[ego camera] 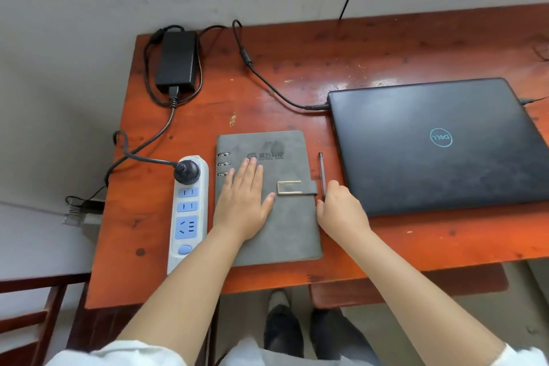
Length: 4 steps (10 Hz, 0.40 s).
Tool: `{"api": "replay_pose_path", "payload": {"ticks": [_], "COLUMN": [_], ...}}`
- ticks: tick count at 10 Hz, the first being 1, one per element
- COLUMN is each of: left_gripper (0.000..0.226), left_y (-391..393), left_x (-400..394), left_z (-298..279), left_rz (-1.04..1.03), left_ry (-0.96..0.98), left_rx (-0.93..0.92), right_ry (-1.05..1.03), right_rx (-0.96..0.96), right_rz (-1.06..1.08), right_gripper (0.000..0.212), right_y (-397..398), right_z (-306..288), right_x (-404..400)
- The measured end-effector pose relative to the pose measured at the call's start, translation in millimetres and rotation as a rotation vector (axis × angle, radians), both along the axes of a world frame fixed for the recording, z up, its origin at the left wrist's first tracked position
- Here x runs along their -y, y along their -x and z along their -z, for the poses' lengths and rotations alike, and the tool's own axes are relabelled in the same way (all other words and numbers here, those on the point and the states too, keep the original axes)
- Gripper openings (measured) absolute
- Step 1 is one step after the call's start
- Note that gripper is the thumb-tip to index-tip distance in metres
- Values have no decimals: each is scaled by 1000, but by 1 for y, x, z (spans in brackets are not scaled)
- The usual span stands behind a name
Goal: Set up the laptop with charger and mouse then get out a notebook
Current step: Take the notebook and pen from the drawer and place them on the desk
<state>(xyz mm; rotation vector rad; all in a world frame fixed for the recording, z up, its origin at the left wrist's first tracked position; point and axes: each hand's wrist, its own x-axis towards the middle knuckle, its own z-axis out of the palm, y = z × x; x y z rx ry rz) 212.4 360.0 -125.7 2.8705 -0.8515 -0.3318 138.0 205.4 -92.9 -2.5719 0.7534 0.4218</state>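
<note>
A grey ring-bound notebook (285, 211) lies shut on the red-brown wooden table (297, 74), its strap closed by a gold clasp. My left hand (243, 196) rests flat on its cover, fingers spread. My right hand (341, 205) sits at the notebook's right edge, its fingers closed on the lower end of a pen (321, 171) that lies beside the notebook. The closed black laptop (430, 142) lies to the right. The charger brick (176, 61) sits at the back left; its cable runs into the laptop's left side, and its plug (186, 171) is in the power strip (187, 211).
The white power strip lies just left of the notebook, near the table's left edge. A thin cable enters the laptop's right side. A wooden chair (26, 315) stands at lower left, a stool (410, 285) under the table. A grey wall is behind.
</note>
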Motion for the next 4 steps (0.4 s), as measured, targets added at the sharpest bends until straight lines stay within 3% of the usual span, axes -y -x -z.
{"api": "replay_pose_path", "payload": {"ticks": [2,3,4], "left_gripper": [64,65,65], "left_y": [0,0,-1], "left_x": [3,3,3], "left_z": [-3,-4,-3], "left_rz": [8,4,7], "left_ry": [-36,-40,-36], "left_rx": [0,-12,-2], "right_ry": [-11,-171,-570], "right_rx": [154,496,925], "right_rz": [-24,40,46], "right_gripper": [21,6,6], "right_y": [9,10,15], "right_z": [-34,-64,-140], "right_x": [22,43,68]}}
